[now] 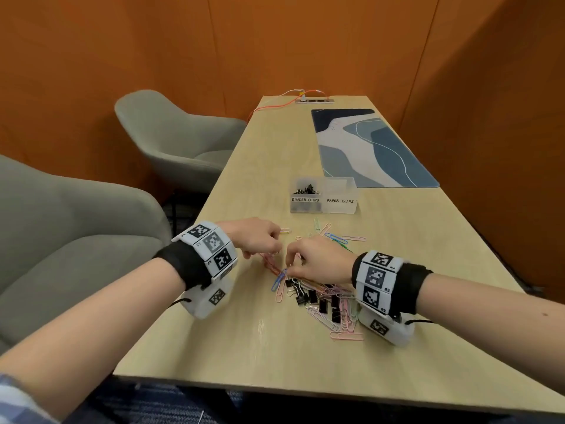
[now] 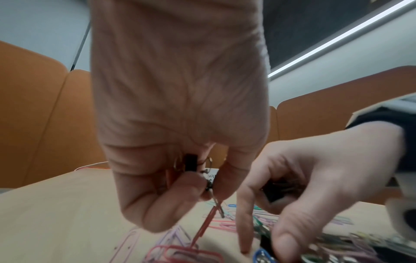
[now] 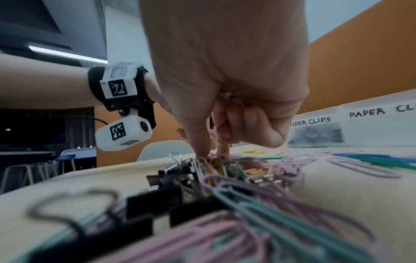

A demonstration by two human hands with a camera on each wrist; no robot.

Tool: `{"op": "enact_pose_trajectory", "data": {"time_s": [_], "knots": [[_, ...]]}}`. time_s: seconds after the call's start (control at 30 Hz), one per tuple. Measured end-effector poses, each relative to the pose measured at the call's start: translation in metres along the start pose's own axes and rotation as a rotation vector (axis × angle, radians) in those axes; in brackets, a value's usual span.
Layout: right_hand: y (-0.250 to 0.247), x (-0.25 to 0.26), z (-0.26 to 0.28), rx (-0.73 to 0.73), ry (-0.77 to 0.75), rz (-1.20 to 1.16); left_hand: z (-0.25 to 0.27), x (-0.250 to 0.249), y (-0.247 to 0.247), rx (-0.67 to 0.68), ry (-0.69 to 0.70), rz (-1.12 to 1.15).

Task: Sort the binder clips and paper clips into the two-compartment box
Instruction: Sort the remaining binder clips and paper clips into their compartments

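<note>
A clear two-compartment box, labelled BINDER CLIPS and PAPER CLIPS, stands mid-table; black binder clips lie in its left compartment. A mixed pile of black binder clips and coloured paper clips lies near me. My left hand is curled round black binder clips, and a red paper clip dangles from its fingers. My right hand keeps binder clips in its curled palm while its thumb and forefinger reach down into the pile's far end, next to a blue paper clip.
Loose paper clips are scattered between the hands and the box. A blue patterned desk mat lies beyond the box on the right. Two grey chairs stand along the table's left side. An orange cable runs to a socket at the far end.
</note>
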State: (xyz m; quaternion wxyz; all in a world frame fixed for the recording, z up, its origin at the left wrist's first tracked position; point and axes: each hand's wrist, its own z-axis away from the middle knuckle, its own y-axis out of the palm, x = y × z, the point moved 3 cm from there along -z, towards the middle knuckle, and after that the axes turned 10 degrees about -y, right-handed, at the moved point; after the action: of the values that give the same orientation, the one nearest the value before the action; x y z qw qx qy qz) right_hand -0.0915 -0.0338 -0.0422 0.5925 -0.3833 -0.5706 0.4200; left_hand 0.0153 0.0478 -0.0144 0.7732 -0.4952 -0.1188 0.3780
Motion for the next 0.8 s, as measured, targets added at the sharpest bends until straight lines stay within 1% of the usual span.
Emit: {"op": "enact_pose_trajectory", "data": {"time_s": [0.1,0.23,0.33,0.4,0.47,0.6,0.67,0.8], "knots": [[-0.003,-0.004,-0.003,-0.038,-0.025,-0.023,0.004,0.002,0.003,0.015,-0.014,0.006],[-0.014,-0.019,0.000,-0.078,0.046,-0.222,0.005,-0.003,0.002,0.034,-0.009,0.050],[-0.025,-0.033,0.003,-0.109,0.081,-0.227,0.001,-0.007,-0.004,0.032,-0.004,0.089],[-0.033,-0.044,0.005,-0.149,0.149,-0.269,-0.002,-0.009,-0.008,0.034,-0.004,0.132],[-0.038,-0.050,0.009,-0.139,0.177,-0.283,-0.004,-0.011,-0.011,0.036,-0.007,0.146],[-0.033,-0.036,0.009,-0.023,0.050,-0.175,-0.005,-0.014,-0.013,0.024,-0.007,0.098],[-0.025,-0.027,0.003,-0.009,0.010,-0.157,-0.007,-0.015,-0.014,0.017,0.000,0.085],[-0.017,-0.021,-0.006,0.014,-0.051,-0.047,-0.008,-0.015,-0.017,0.005,0.009,0.066]]}}
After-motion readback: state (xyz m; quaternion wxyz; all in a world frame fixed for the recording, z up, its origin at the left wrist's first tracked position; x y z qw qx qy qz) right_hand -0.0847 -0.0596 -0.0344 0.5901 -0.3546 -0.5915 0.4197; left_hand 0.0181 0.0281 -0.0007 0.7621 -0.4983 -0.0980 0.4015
